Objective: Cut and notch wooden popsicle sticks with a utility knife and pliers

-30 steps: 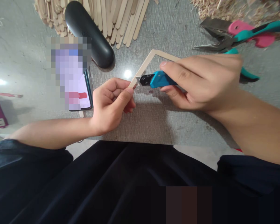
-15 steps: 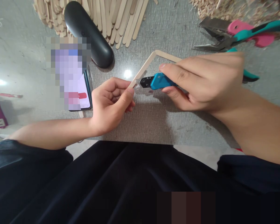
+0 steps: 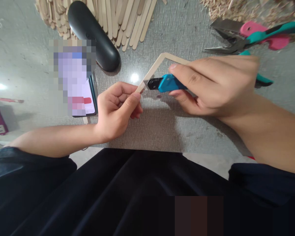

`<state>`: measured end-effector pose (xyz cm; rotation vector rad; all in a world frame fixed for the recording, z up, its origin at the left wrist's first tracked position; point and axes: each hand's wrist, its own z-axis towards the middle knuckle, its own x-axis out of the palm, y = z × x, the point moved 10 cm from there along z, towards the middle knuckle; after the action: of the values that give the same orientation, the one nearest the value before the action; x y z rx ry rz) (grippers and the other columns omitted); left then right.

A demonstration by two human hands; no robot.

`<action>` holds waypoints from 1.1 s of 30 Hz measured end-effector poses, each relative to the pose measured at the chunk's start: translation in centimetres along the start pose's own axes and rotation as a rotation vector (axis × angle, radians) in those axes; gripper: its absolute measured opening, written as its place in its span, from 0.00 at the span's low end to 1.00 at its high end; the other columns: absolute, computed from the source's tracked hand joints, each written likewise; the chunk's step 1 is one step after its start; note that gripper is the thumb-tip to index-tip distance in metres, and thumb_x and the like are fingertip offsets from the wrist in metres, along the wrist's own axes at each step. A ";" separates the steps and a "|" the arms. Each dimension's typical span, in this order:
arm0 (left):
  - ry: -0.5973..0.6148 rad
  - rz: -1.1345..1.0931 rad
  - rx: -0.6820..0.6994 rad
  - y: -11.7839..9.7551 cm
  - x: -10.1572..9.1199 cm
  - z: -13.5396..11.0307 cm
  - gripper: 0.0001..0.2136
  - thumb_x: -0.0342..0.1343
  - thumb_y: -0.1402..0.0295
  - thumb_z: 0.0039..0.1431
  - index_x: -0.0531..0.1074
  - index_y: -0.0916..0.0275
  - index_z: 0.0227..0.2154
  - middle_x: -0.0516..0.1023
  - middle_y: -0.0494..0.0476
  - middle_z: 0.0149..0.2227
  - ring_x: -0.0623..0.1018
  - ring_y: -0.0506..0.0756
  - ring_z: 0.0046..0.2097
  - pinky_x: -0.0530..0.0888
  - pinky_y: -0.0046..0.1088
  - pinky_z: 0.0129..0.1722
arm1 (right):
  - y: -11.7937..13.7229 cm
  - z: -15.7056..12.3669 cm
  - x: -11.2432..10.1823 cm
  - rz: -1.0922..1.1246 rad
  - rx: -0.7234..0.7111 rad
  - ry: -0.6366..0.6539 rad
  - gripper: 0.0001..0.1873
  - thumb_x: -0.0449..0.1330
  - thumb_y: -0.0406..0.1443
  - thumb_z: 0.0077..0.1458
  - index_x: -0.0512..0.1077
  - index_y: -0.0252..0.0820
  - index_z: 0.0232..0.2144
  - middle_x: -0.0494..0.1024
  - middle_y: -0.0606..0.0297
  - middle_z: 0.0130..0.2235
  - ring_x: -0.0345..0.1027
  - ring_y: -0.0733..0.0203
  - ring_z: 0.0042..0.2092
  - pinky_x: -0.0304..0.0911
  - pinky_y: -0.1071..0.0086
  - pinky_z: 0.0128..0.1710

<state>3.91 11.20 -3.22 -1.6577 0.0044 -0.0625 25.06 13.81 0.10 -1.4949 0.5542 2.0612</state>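
Observation:
Between thumb and fingers, my left hand (image 3: 120,109) pinches the near end of a pale wooden craft stick frame (image 3: 152,70). Two of its sticks meet at a bent corner, and the far part runs behind my right hand (image 3: 218,85). That hand is closed around a blue utility knife (image 3: 170,83) with a black front end. The short blade touches, or nearly touches, the stick's edge just past my left fingertips. The rest of the knife's handle is hidden in my palm.
Many loose craft sticks (image 3: 127,23) lie at the back. A black oval case (image 3: 94,36) and a phone (image 3: 89,98) are at left. Teal-handled pliers (image 3: 250,37), pink-handled scissors (image 3: 280,41) and wood shavings (image 3: 226,13) lie at right. The table edge (image 3: 142,149) is close to my body.
The knife and my right hand have shifted very slightly, the blade now a little higher along the stick. My left hand and the frame stay almost in place.

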 end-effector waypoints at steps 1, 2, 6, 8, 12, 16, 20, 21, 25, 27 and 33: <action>0.003 -0.008 0.007 0.0 0.0 0.0 0.18 0.74 0.46 0.74 0.81 0.55 0.40 0.81 0.46 0.24 0.77 0.50 0.20 0.78 0.26 0.19 | 0.1 0.0 -0.2 -0.016 -0.005 -0.017 0.37 0.46 0.57 0.86 0.77 0.45 0.77 0.88 0.59 0.47 0.80 0.54 0.43 0.66 0.61 0.42; 0.004 -0.012 0.014 -0.1 0.0 0.0 0.19 0.74 0.45 0.74 0.81 0.55 0.40 0.81 0.46 0.24 0.77 0.51 0.20 0.79 0.26 0.19 | 0.1 -0.1 -0.2 -0.026 -0.004 -0.018 0.37 0.45 0.57 0.86 0.77 0.45 0.77 0.88 0.59 0.47 0.80 0.54 0.43 0.66 0.61 0.42; 0.011 0.019 0.017 0.2 -0.1 0.0 0.20 0.73 0.43 0.75 0.80 0.54 0.41 0.81 0.46 0.25 0.78 0.51 0.21 0.80 0.28 0.21 | -0.1 0.0 0.2 0.009 0.022 0.048 0.39 0.42 0.58 0.85 0.75 0.48 0.78 0.87 0.60 0.47 0.78 0.54 0.43 0.66 0.59 0.42; 0.014 0.032 0.027 0.1 -0.2 0.1 0.21 0.73 0.42 0.75 0.81 0.54 0.42 0.81 0.46 0.25 0.78 0.51 0.21 0.80 0.27 0.21 | 0.1 0.1 -0.1 0.006 0.014 0.023 0.38 0.43 0.57 0.84 0.76 0.49 0.76 0.87 0.61 0.46 0.78 0.54 0.42 0.63 0.60 0.40; 0.015 0.057 0.060 -0.3 -0.3 0.1 0.20 0.73 0.42 0.75 0.81 0.55 0.42 0.81 0.46 0.25 0.77 0.50 0.20 0.78 0.26 0.20 | 0.8 0.5 -1.2 -0.034 -0.021 -0.062 0.33 0.46 0.52 0.84 0.81 0.47 0.71 0.86 0.63 0.40 0.76 0.55 0.38 0.59 0.59 0.34; 0.004 0.055 0.079 -0.7 -0.2 0.0 0.20 0.73 0.43 0.75 0.81 0.55 0.41 0.81 0.47 0.25 0.77 0.49 0.20 0.78 0.26 0.20 | 1.2 0.7 -1.9 -0.046 -0.026 -0.103 0.31 0.47 0.51 0.84 0.82 0.45 0.68 0.85 0.64 0.39 0.74 0.56 0.36 0.58 0.59 0.34; -0.006 0.069 0.052 -0.5 -0.1 -0.1 0.21 0.73 0.43 0.75 0.80 0.55 0.41 0.81 0.47 0.25 0.77 0.50 0.21 0.78 0.27 0.20 | 1.1 0.6 -1.6 -0.030 -0.010 -0.074 0.31 0.49 0.51 0.83 0.82 0.44 0.69 0.86 0.61 0.40 0.75 0.55 0.37 0.59 0.58 0.35; -0.005 0.071 0.042 -0.3 -0.1 -0.1 0.21 0.72 0.42 0.75 0.80 0.55 0.41 0.81 0.47 0.25 0.77 0.50 0.21 0.78 0.27 0.20 | 1.1 0.6 -1.4 -0.026 -0.007 -0.066 0.32 0.48 0.52 0.84 0.82 0.44 0.69 0.87 0.61 0.40 0.76 0.54 0.38 0.59 0.58 0.35; 0.001 0.059 -0.001 0.2 -0.2 -0.1 0.20 0.72 0.43 0.76 0.79 0.55 0.41 0.79 0.47 0.24 0.77 0.50 0.21 0.78 0.27 0.20 | 0.6 0.3 -0.5 -0.012 0.020 -0.029 0.38 0.43 0.57 0.86 0.80 0.46 0.73 0.88 0.59 0.45 0.80 0.54 0.41 0.62 0.60 0.38; 0.006 0.049 -0.023 0.3 -0.2 -0.1 0.20 0.72 0.44 0.75 0.79 0.55 0.41 0.80 0.47 0.24 0.77 0.51 0.21 0.78 0.26 0.20 | 0.6 0.2 -0.3 -0.020 0.015 -0.033 0.38 0.43 0.57 0.86 0.80 0.45 0.74 0.88 0.59 0.46 0.81 0.54 0.42 0.64 0.61 0.38; 0.008 -0.016 -0.036 0.3 0.0 0.1 0.18 0.74 0.47 0.74 0.81 0.55 0.41 0.80 0.46 0.24 0.78 0.51 0.21 0.79 0.27 0.19 | 1.2 0.2 -1.6 -0.051 -0.059 -0.173 0.33 0.48 0.51 0.86 0.81 0.40 0.72 0.88 0.59 0.43 0.80 0.56 0.39 0.62 0.62 0.36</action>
<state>3.97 11.23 -3.49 -1.6935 -0.0016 -0.0815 24.49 12.70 1.76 -1.3314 0.3876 2.1578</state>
